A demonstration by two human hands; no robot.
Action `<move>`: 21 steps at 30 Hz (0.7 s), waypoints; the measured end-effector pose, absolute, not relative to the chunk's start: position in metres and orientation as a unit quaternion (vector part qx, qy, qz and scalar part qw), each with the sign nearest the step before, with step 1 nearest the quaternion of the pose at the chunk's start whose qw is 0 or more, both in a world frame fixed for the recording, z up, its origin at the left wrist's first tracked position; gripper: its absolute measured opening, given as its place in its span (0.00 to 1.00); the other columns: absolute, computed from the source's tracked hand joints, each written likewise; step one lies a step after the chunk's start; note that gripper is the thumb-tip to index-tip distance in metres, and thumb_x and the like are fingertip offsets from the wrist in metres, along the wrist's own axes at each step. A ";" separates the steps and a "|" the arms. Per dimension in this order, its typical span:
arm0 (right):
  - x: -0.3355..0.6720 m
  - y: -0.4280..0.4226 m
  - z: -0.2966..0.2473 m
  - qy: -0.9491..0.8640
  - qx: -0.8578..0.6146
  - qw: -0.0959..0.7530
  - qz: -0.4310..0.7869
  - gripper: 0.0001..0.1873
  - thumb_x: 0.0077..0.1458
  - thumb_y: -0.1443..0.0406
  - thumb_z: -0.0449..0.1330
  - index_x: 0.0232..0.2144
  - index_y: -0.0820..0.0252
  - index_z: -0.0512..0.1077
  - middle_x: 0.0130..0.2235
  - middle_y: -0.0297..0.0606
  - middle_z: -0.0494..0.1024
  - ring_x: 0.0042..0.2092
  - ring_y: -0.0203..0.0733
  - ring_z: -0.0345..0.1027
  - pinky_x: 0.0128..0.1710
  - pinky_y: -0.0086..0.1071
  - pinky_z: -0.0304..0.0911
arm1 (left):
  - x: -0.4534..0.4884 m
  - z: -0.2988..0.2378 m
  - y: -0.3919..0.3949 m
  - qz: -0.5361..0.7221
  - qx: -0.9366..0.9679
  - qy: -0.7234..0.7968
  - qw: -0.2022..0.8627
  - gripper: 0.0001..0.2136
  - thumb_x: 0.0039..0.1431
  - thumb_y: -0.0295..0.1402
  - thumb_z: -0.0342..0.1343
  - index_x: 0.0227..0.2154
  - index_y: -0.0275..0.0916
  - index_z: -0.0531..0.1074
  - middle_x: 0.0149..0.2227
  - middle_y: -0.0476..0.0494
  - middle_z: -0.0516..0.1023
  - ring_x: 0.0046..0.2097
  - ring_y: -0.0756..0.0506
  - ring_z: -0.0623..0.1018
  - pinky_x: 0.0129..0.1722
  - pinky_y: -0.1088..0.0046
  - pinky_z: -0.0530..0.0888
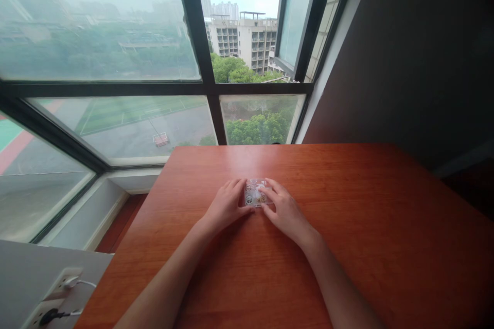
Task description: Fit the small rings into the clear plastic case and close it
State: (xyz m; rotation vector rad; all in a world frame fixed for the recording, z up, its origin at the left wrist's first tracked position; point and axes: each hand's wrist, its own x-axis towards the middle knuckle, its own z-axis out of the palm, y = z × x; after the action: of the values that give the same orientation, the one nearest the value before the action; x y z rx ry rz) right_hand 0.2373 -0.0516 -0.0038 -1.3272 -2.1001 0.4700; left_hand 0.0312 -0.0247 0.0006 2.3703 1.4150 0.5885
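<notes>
A small, flat, clear plastic box (254,197) rests on the wooden table between my two hands. Round and patterned shapes show through its top, too small to name. My left hand (227,202) grips the box's left side, with the fingers at the far corner and the thumb along the near edge. On the right side, my right hand (283,206) holds it too, its thumb near the front edge and one finger reaching over the top. Part of the box's right side is hidden under those fingers.
The reddish-brown table (370,231) stretches widely to the right. Beyond its far edge stand dark-framed windows (211,87), one pane (295,25) swung open. At lower left, a wall socket (64,285) holds plugs with cables. A dark wall (405,61) rises at the right.
</notes>
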 end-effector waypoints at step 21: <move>0.235 -0.054 0.000 -0.831 -0.475 0.265 0.119 0.18 0.56 0.69 0.58 0.49 0.49 0.74 0.58 0.39 0.69 0.60 0.48 0.58 0.58 0.46 0.60 | 0.038 -0.007 -0.027 0.239 0.827 0.482 0.162 0.36 0.47 0.42 0.65 0.59 0.41 0.59 0.56 0.36 0.70 0.55 0.36 0.71 0.55 0.55 0.67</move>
State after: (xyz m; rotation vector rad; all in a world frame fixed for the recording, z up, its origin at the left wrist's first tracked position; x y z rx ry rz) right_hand 0.2351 -0.0538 0.0001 -1.2818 -2.2440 0.3212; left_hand 0.0379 -0.0270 -0.0072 2.3612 1.3768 0.6817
